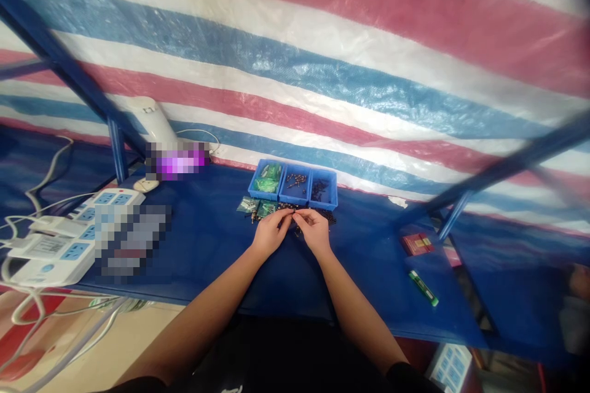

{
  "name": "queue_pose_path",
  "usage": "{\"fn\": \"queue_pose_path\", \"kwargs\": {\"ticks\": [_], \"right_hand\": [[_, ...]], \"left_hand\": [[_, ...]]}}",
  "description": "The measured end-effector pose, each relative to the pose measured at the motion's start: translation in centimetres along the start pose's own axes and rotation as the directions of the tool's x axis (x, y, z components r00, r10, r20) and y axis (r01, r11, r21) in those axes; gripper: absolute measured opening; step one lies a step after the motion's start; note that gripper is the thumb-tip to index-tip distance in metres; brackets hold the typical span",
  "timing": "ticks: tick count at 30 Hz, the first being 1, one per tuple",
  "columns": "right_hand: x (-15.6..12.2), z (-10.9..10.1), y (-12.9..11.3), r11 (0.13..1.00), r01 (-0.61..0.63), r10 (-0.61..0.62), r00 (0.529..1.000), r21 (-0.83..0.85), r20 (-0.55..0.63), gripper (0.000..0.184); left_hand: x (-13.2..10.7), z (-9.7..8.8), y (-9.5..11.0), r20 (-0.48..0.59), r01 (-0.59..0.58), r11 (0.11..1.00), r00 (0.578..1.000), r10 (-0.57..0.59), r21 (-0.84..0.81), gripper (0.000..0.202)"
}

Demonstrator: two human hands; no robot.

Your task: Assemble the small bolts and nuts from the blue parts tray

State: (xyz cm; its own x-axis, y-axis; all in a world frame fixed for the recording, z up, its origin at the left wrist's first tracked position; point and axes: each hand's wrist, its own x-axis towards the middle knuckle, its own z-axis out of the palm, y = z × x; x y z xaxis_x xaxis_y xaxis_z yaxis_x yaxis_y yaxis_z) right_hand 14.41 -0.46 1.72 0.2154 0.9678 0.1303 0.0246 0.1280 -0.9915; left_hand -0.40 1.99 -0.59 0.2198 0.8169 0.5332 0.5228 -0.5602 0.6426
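My left hand (271, 233) and my right hand (314, 232) meet above the blue table, thumbs and forefingers pinched together. A tiny dark piece shows between the fingertips, too small to name. Just beyond stand three joined blue bins: the left bin (251, 188) holds green and clear packets (267, 183), the middle bin (300, 201) bronze-coloured screw-like parts (296, 183), the right bin (326, 204) black ones (320, 189). Small clear bags (249, 204) lie before the left bin. Loose dark small parts (328, 217) are spread behind my hands and partly hidden by them.
A white power strip (76, 258) with plugs and cables lies at the left, beside a blurred-out object (136, 239). A white cylindrical device (154, 123) stands at the back. To the right are a red box (417, 244) and a green tube-like item (423, 288). Blue metal bars (498, 169) slant at both sides.
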Motion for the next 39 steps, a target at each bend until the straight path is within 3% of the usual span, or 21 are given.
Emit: {"fn": "queue_pose_path", "kwargs": {"ticks": [10,18,24,32,39], "right_hand": [[-0.14,-0.53,-0.71,0.991,0.055,-0.051,0.998,-0.12,0.032,0.026],[-0.18,-0.49,-0.68,0.994,0.053,-0.047,0.997,-0.099,0.066,0.025],[-0.32,-0.42,-0.88,0.99,0.094,-0.087,0.994,-0.108,0.07,0.024],[-0.27,-0.19,-0.64,0.992,0.088,-0.083,0.995,-0.091,0.058,0.022],[-0.44,-0.16,-0.67,0.984,0.122,-0.114,0.991,-0.13,0.066,0.028]], "left_hand": [[0.06,-0.37,0.11,0.08,-0.004,1.0,0.997,0.005,-0.006,0.023],[0.01,-0.48,0.28,0.041,0.027,0.998,0.999,-0.025,-0.053,0.021],[0.15,-0.97,0.58,0.094,0.038,0.999,0.995,-0.036,-0.02,0.021],[-0.1,-0.7,0.56,0.062,0.092,0.984,0.995,-0.083,-0.15,0.022],[-0.04,-0.79,0.24,0.066,0.106,0.994,0.992,-0.103,-0.036,0.021]]}}
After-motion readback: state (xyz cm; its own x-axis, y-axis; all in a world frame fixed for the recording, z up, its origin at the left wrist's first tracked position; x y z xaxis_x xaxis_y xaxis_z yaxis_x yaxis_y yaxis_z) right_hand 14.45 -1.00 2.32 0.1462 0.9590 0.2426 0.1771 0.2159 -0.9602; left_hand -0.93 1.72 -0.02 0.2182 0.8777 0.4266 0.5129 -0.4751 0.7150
